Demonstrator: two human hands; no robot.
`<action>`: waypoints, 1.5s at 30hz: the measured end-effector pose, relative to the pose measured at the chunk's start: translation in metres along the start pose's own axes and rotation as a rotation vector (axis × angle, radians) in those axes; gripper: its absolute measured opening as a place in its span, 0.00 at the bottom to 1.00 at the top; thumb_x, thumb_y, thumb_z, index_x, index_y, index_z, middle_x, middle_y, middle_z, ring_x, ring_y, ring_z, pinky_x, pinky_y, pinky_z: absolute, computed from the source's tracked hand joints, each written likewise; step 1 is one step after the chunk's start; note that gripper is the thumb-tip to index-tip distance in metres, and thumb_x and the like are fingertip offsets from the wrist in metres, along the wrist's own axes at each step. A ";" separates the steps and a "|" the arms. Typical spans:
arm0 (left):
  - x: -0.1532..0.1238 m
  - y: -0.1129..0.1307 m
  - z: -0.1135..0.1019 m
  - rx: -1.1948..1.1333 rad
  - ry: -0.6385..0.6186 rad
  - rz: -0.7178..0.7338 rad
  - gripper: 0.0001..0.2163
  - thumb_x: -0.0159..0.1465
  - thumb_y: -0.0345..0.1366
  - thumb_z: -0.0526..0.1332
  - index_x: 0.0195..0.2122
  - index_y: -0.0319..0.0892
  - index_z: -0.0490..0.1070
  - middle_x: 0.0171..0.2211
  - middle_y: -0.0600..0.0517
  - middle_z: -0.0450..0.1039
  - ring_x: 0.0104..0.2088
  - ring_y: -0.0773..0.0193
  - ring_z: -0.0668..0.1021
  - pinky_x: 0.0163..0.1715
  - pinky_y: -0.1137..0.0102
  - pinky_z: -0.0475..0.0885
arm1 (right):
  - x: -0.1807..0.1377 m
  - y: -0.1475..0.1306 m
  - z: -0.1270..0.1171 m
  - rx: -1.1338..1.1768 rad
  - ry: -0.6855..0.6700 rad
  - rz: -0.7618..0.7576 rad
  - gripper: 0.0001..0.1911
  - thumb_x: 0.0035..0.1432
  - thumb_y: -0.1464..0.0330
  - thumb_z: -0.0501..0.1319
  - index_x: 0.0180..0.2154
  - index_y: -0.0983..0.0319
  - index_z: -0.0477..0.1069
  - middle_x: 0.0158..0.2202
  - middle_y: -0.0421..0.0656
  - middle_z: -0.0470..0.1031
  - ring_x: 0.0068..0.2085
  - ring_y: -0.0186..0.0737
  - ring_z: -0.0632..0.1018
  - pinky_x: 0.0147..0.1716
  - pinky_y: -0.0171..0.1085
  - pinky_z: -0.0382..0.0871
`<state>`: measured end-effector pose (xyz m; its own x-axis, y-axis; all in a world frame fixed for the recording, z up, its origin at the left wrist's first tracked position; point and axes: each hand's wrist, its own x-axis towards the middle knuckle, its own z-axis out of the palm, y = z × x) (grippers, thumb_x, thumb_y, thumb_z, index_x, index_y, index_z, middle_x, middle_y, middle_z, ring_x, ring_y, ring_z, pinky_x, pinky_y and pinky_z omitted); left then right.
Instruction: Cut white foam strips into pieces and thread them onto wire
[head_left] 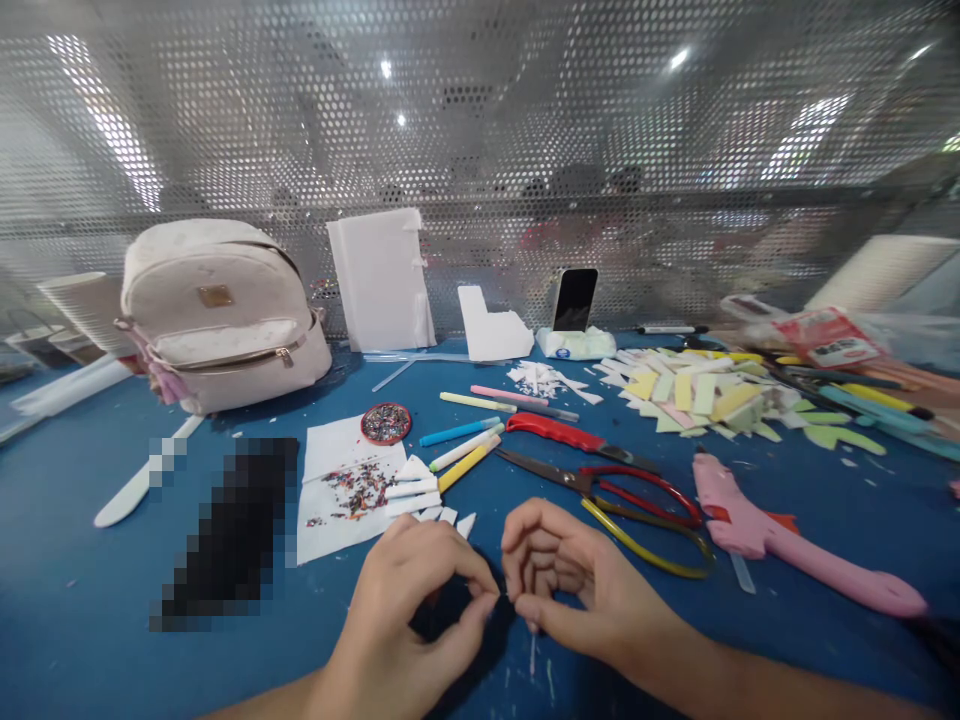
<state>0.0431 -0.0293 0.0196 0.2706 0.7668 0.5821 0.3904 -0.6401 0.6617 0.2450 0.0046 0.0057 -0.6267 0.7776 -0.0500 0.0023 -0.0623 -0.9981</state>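
Observation:
My left hand [416,605] is closed in a pinch, thumb against forefinger. Facing it, my right hand [600,605] has curled fingers with the thumb near their tips. The fingertips almost meet low over the table; whatever sits between them is too small to name. Just beyond my left hand lie white paper pieces [415,490] and a white sheet [319,525] strewn with small coloured bits [360,490]. A round red-rimmed dish [386,423] of similar bits rests on the sheet. Past my right hand are scissors [585,482] with red and yellow handles.
A pink glue gun [802,565] lies at right, beside a heap of paper strips [697,390]. Markers [469,450] and a red-handled cutter [555,435] lie centrally. A backpack [225,310], white board [381,280] and phone [575,300] stand at the back, before a perforated metal panel [480,130].

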 end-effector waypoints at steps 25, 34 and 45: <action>-0.001 0.000 0.002 0.035 -0.029 0.051 0.07 0.61 0.23 0.61 0.32 0.43 0.72 0.28 0.56 0.79 0.29 0.67 0.79 0.33 0.70 0.65 | 0.000 -0.001 -0.001 0.013 -0.009 0.016 0.18 0.55 0.65 0.70 0.41 0.60 0.63 0.31 0.37 0.75 0.28 0.30 0.71 0.30 0.31 0.61; -0.001 0.000 0.001 0.039 -0.049 0.061 0.07 0.62 0.23 0.61 0.32 0.43 0.72 0.28 0.56 0.79 0.29 0.66 0.79 0.33 0.69 0.64 | 0.000 -0.006 0.001 -0.036 -0.024 0.038 0.17 0.55 0.64 0.69 0.41 0.60 0.63 0.31 0.37 0.73 0.27 0.30 0.69 0.29 0.32 0.60; -0.001 0.000 0.000 0.037 -0.058 0.112 0.06 0.64 0.24 0.62 0.36 0.43 0.74 0.30 0.55 0.80 0.31 0.66 0.80 0.33 0.68 0.64 | -0.002 -0.009 0.002 -0.071 -0.067 -0.012 0.15 0.59 0.63 0.67 0.43 0.61 0.64 0.32 0.37 0.70 0.29 0.31 0.69 0.31 0.33 0.61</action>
<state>0.0430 -0.0297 0.0189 0.3645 0.6931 0.6219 0.3871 -0.7202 0.5757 0.2444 0.0019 0.0144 -0.6781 0.7340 -0.0376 0.0479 -0.0069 -0.9988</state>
